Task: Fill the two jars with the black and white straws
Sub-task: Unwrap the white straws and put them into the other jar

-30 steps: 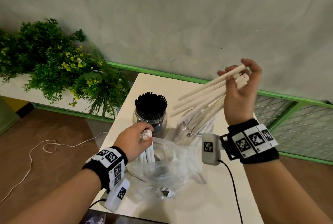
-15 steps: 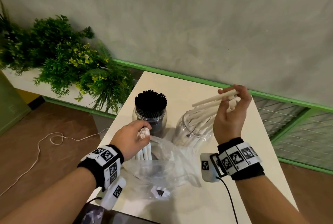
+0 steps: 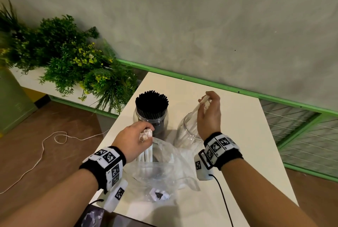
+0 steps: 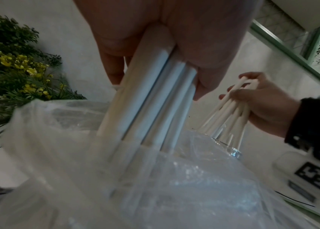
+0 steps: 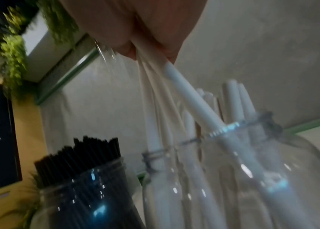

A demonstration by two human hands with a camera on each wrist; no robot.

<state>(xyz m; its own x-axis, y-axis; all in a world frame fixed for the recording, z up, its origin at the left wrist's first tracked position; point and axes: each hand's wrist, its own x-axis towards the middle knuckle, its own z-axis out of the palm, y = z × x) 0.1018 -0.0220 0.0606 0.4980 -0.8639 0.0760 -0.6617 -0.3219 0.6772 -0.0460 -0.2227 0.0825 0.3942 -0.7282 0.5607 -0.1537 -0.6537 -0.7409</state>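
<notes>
Two clear jars stand on the white table point(image 3: 243, 135). The left jar point(image 3: 144, 120) point(image 5: 88, 193) is packed with black straws point(image 3: 151, 102) point(image 5: 80, 153). My right hand point(image 3: 208, 115) point(image 4: 263, 102) grips a bunch of white straws point(image 3: 196, 111) point(image 4: 227, 119) point(image 5: 190, 99) by their tops, their lower ends down inside the right jar point(image 3: 188, 131) point(image 5: 253, 178). My left hand point(image 3: 135, 135) holds another bundle of white straws point(image 3: 146, 151) point(image 4: 155, 100) upright, lower ends in a clear plastic bag point(image 3: 164, 170) point(image 4: 116, 178).
Green plants with yellow flowers point(image 3: 69, 60) fill a planter left of the table. A grey wall with a green rail point(image 3: 237, 91) runs behind it. A white cord point(image 3: 43, 146) lies on the brown floor. A dark object point(image 3: 95, 217) sits at the table's near edge.
My right hand has come down and swung its white straws from a slant to near upright, lowering them into the right jar. My left hand has stayed at the bag.
</notes>
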